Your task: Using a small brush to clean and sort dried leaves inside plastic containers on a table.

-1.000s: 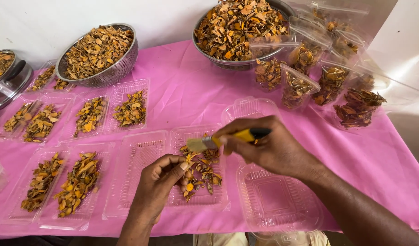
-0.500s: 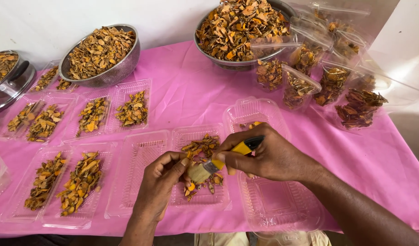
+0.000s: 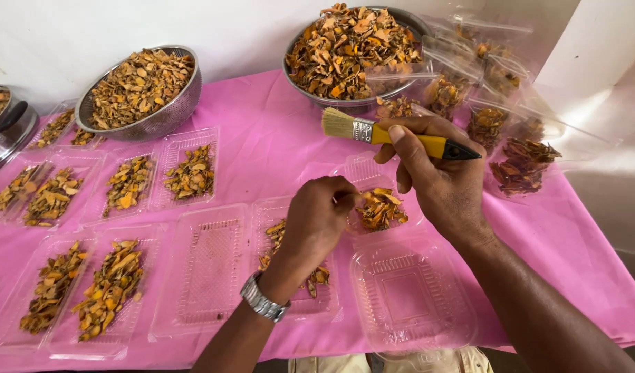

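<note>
Clear trays (image 3: 205,276) in rows on pink table (image 3: 262,131); right hand (image 3: 435,179) grip clamps brush (image 3: 393,135); left hand (image 3: 317,221) pinches chips (image 3: 379,207).

Our right hand (image 3: 435,176) holds a yellow brush (image 3: 393,132) above the pink surface (image 3: 262,138). Our left hand (image 3: 321,221) touches orange dried pieces (image 3: 381,207) in a clear tray (image 3: 362,169), beside filled trays (image 3: 189,173).
</note>
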